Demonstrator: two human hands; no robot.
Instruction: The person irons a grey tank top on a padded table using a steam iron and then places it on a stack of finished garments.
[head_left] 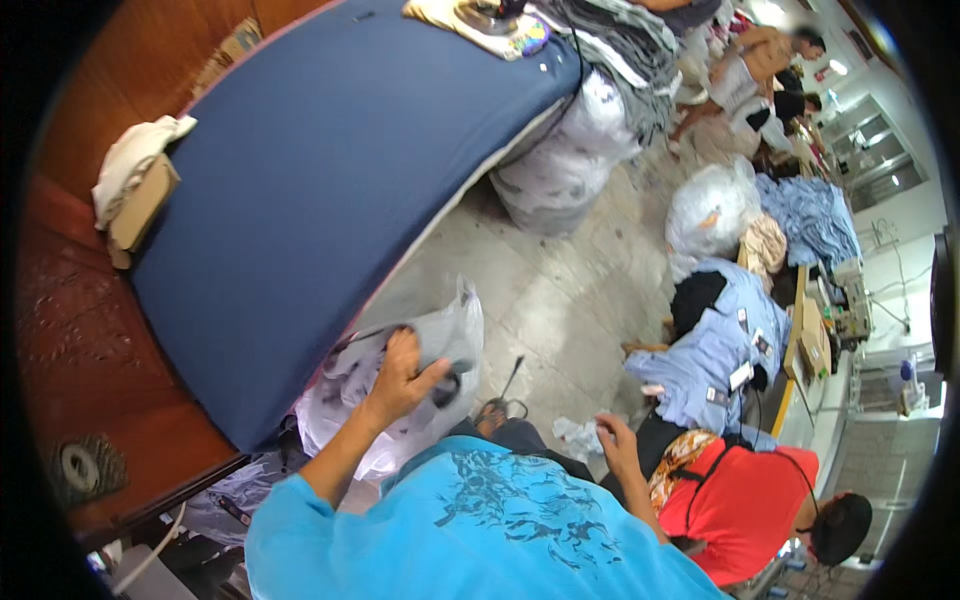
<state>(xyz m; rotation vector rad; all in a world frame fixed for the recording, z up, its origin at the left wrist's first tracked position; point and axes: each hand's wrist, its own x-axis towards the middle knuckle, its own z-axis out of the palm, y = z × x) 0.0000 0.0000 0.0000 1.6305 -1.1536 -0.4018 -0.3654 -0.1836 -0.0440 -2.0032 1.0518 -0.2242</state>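
From my remote seat I saw the left hand (400,375) clamped on the upper edge of a clear plastic bag (420,385) stuffed with pale cloth, fingers curled over the gathered plastic. The bag hung just beside the near corner of the blue padded table (300,190), low against its edge and above the tiled floor (560,290). The right hand (618,440) was out to the side, fingers loosely bent and close together, gripping nothing that I could make out; a small crumpled white scrap (578,437) lay on the floor just beside it. My view looked down over a turquoise shirt (480,530). On the far left of the table sat a folded white cloth on a cardboard box (140,205). At the table's far end lay an iron on a patterned cloth (490,20), with stacked grey garments (620,40) next to it. Below that end stood a large filled plastic sack (570,160). To the right I saw a pile of light blue shirts (715,350) and a person in a red top (750,500)
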